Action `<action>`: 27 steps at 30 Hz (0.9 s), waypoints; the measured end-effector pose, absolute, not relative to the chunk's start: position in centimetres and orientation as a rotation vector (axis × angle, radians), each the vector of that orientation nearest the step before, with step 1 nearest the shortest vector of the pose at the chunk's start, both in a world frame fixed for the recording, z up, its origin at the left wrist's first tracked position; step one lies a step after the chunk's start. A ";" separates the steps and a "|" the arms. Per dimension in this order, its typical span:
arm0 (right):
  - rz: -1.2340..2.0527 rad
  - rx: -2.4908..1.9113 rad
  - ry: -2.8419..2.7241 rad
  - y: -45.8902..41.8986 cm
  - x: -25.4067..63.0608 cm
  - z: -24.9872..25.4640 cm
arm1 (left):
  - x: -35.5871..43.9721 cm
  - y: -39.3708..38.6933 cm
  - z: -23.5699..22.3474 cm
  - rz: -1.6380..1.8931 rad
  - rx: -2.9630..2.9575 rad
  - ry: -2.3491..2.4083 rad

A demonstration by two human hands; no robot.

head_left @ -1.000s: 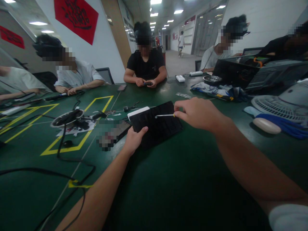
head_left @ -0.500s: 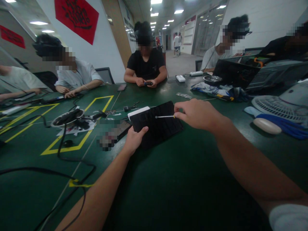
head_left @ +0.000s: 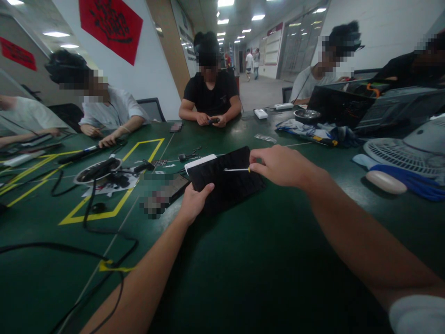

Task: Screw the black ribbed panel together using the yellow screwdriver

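In the middle of the green table is a flat black panel [head_left: 233, 183], held tilted. My left hand [head_left: 195, 203] grips its left edge, the thumb lying on the dark face and the fingers hidden behind. My right hand [head_left: 278, 164] is closed, pinching the yellow end of a thin pale rod [head_left: 238, 170]. The rod points left across the panel, its tip close to or on the surface; contact cannot be made out. A white box-like thing [head_left: 200, 162] shows behind the panel's upper left edge. Beside my left hand lies a dark flat device [head_left: 179, 185], partly blurred.
At left, a dish of black parts [head_left: 99, 170] stands near yellow tape and loose black cables [head_left: 134, 241]. A fan [head_left: 399, 157], blue cloth [head_left: 422, 185] and pale oval object [head_left: 385, 182] lie to the right. Co-workers sit around the table, one straight across [head_left: 210, 99].
My right hand has shifted slightly left and down with the rod, whose tip sits nearer the panel. The left hand stays put. At left, a co-worker's hand has moved along a black tool.
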State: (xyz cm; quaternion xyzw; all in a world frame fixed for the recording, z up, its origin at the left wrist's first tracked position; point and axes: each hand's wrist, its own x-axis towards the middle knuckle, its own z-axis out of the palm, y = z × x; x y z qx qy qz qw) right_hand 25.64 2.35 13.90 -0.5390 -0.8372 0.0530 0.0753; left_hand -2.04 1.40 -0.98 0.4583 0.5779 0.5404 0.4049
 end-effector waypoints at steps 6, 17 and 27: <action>0.157 -1.608 -2.471 2.6 26.2 14.1 | -2.0 1.3 -0.9 1.364 1.147 1.460; 0.247 -1.562 -2.517 3.1 26.2 13.8 | -1.8 1.2 -0.5 1.360 1.172 1.491; 0.322 -1.578 -2.546 3.5 26.5 13.6 | -1.8 1.3 -0.7 1.379 1.146 1.474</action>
